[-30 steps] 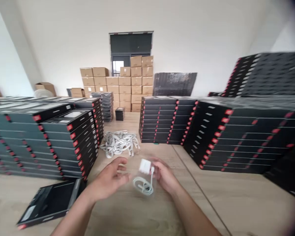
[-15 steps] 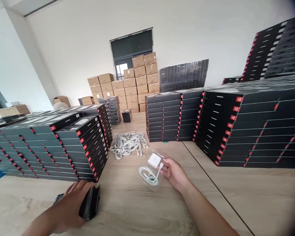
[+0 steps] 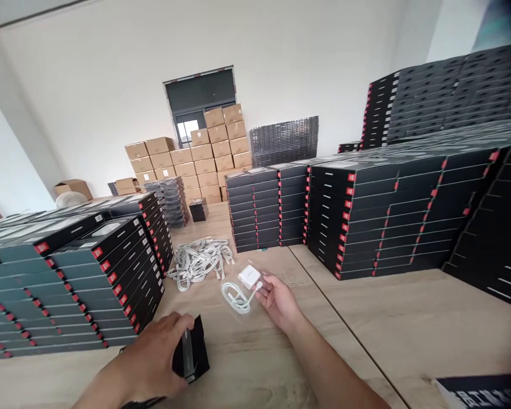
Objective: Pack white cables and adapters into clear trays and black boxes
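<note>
You have a pale wood-grain surface (image 3: 247, 375) in front of you, split by a thin dark seam (image 3: 339, 317) that runs from the middle toward the lower right. On your left, dark boxes with red labels (image 3: 123, 284) stand in a tall stack, and more stacks of the same kind (image 3: 366, 221) line the right. Between them lies a loose tangle of white cables (image 3: 200, 261), with a pile of dark trays (image 3: 170, 199) and a small dark stack (image 3: 199, 210) farther back. Beyond, brown cartons (image 3: 204, 156) are piled against a white wall (image 3: 302, 68), partly covering a dark-framed window (image 3: 200, 94).

Your right hand (image 3: 281, 301) is pinching the right edge of a clear bag (image 3: 243, 313), thumb and fingers beside the cable's plug. Inside the bag you have a white adapter (image 3: 249, 275), with a coiled white cable (image 3: 236, 298) just below and left of it. The bag sits nearer to you than the cable tangle; whether it touches the surface, you cannot tell. Your left hand (image 3: 153, 355) is closed around a black box (image 3: 200, 352), lower and to the left of the bag, well apart from it; your fingers hide much of that box.
</note>
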Demonstrator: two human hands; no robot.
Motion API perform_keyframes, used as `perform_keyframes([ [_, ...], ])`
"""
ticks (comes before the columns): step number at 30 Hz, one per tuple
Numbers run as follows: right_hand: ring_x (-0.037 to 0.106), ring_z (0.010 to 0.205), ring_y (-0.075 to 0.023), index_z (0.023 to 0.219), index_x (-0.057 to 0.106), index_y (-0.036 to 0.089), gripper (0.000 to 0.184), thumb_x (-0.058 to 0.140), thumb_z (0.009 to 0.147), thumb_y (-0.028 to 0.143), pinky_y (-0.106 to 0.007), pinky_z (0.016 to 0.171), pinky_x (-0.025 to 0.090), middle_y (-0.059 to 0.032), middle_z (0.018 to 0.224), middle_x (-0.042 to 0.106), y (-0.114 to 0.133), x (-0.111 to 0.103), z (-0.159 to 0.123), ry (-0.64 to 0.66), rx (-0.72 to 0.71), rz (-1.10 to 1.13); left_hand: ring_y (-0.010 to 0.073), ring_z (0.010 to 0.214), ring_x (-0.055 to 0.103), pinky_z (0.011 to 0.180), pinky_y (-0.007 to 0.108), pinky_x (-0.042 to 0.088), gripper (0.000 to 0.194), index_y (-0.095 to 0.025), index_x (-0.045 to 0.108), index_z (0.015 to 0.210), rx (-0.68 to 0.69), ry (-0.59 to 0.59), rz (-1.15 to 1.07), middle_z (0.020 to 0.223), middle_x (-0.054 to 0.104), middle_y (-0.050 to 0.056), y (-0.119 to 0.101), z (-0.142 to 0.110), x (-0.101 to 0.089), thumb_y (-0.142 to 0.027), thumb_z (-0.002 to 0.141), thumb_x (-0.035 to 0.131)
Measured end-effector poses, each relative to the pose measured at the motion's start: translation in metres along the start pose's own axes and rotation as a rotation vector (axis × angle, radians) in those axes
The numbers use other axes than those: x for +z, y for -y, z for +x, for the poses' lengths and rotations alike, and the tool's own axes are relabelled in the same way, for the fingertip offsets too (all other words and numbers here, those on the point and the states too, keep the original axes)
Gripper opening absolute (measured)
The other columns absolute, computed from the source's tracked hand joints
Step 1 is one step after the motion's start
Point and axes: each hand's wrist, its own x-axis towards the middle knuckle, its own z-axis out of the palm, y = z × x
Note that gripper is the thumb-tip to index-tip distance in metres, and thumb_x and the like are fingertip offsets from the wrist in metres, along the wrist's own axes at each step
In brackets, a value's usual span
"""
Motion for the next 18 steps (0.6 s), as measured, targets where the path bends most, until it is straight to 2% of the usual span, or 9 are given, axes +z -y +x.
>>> perform_keyframes([
  [4, 0.070, 0.068, -0.0143, 0.105, 0.058, 0.023, 0.030, 0.061, 0.077, 0.013, -0.024, 0.064, 0.058, 0.0017, 0.072, 0.072, 0.005, 0.005, -0.005, 0.008, -0.119, 0.096, 0.0376, 0.128, 0.043, 0.109, 0.047, 0.019, 0.086, -0.028, 0.047, 0.139, 0.062, -0.177, 0.062, 0.136, 0.052, 0.013, -0.020, 0.041, 0.006, -0.028, 0.056, 0.069],
  [8, 0.070, 0.085, -0.0153, 0.123, 0.052, 0.029, 0.054, 0.071, 0.075, 0.017, -0.032, 0.086, 0.056, 0.0024, 0.087, 0.073, 0.013, 0.018, -0.019, 0.113, -0.277, 0.122, 0.0385, 0.130, 0.039, 0.109, 0.050, 0.017, 0.089, -0.026, 0.036, 0.146, 0.083, -0.309, 0.039, 0.141, 0.047, 0.014, -0.031, 0.072, 0.026, -0.031, 0.061, 0.065],
  [12, 0.069, 0.088, -0.0173, 0.135, 0.046, 0.031, 0.067, 0.077, 0.075, 0.026, -0.036, 0.090, 0.053, 0.0028, 0.088, 0.072, 0.014, 0.032, -0.033, 0.228, -0.417, 0.020, 0.0351, 0.131, 0.038, 0.110, 0.048, 0.017, 0.087, -0.021, 0.033, 0.147, 0.065, -0.414, 0.084, 0.142, 0.046, 0.014, -0.033, 0.080, 0.043, -0.027, 0.064, 0.059],
  [15, 0.069, 0.090, -0.0184, 0.135, 0.048, 0.031, 0.064, 0.076, 0.077, 0.030, -0.038, 0.091, 0.053, 0.0026, 0.089, 0.071, 0.009, 0.039, -0.036, 0.257, -0.432, -0.036, 0.0321, 0.130, 0.037, 0.110, 0.046, 0.018, 0.087, -0.019, 0.032, 0.147, 0.043, -0.485, 0.144, 0.141, 0.045, 0.013, -0.032, 0.078, 0.047, -0.026, 0.064, 0.058],
  [18, 0.069, 0.089, -0.0182, 0.131, 0.053, 0.031, 0.059, 0.077, 0.077, 0.031, -0.036, 0.088, 0.054, 0.0026, 0.090, 0.070, 0.001, 0.039, -0.034, 0.226, -0.424, -0.077, 0.0304, 0.128, 0.039, 0.110, 0.045, 0.021, 0.086, -0.020, 0.032, 0.146, 0.028, -0.523, 0.180, 0.141, 0.046, 0.011, -0.027, 0.075, 0.046, -0.025, 0.064, 0.057],
])
